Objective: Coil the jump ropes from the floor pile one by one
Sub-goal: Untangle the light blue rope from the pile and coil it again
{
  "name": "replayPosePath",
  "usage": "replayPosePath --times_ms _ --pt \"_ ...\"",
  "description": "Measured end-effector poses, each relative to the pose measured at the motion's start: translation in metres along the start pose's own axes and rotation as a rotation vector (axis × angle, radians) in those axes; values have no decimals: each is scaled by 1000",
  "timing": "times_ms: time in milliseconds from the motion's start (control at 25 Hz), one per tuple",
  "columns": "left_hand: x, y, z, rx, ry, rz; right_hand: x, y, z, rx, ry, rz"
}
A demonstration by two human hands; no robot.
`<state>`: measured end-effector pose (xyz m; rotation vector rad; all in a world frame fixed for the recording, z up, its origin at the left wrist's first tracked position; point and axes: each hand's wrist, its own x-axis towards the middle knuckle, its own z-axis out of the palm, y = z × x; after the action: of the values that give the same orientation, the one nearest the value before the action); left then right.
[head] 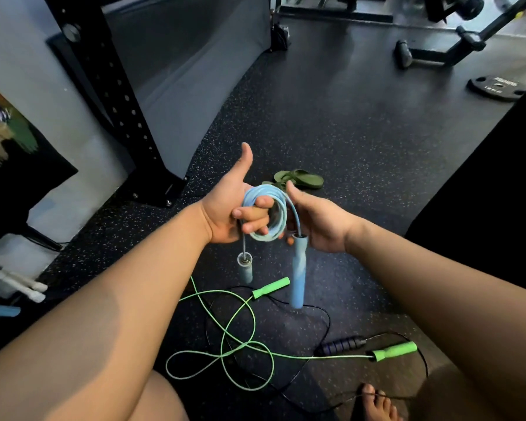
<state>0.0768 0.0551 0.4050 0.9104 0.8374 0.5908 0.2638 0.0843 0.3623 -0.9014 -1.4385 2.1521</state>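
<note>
Nearest, at the bottom edge: a bare foot (374, 402) on the floor (362, 132), with a thin black rope (327, 317) running past its toes. The black rope's dark handle (342, 346) lies just beside one handle of the green rope (246, 354). The green rope sprawls in loose loops, crossing over the black one. Both lie uncoiled in the pile.

Above the pile, both forearms reach forward and hold the blue rope (281, 214) in the air. It is wound into a small, tight coil.

- Left hand (225, 208): fingers curled through the coil and gripping it, thumb stuck straight up.
- One short blue handle (245, 268) dangles below this hand on a bit of free cord.
- Right hand (322, 223): thumb raised beside the coil, fingers curled in at the top of the other blue handle (298, 271). It seems to pinch the cord there, though the contact is partly hidden.
- A last arc of cord runs from the coil over to that handle.

Step in hand, by judgement: finishing the blue rope, with only the tail ends left.

The next move likely calls for tucking or wrapping the last arc so the coil holds. The blue rope then gets set aside, and the person reaches down for the green or the black one. Those two are tangled, so they will need separating first.

Farther off: a green sandal (298, 179) sits on the floor just behind the hands. A black rack post (116, 95) stands at the left, and a weight plate (495, 86) lies far right.
</note>
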Motion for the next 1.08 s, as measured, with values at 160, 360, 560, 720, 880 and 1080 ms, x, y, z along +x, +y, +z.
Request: replayPosePath --times_ms 160,360,560,720,880,1080 --pt "0 6 0 -50 87 57 4 -9 9 21 8 -178" --pt "-1 10 0 -47 257 117 9 -20 17 -155 74 -226" --pt "-17 13 -7 41 436 173 14 -24 38 -230 98 -248" --pt "-40 14 -13 254 694 205 24 -25 57 -286 64 -250" --pt "-82 22 -34 358 914 243 46 -25 101 -268 77 -285" --pt "-165 18 -83 225 765 253 87 -23 179 -92 -67 -357"
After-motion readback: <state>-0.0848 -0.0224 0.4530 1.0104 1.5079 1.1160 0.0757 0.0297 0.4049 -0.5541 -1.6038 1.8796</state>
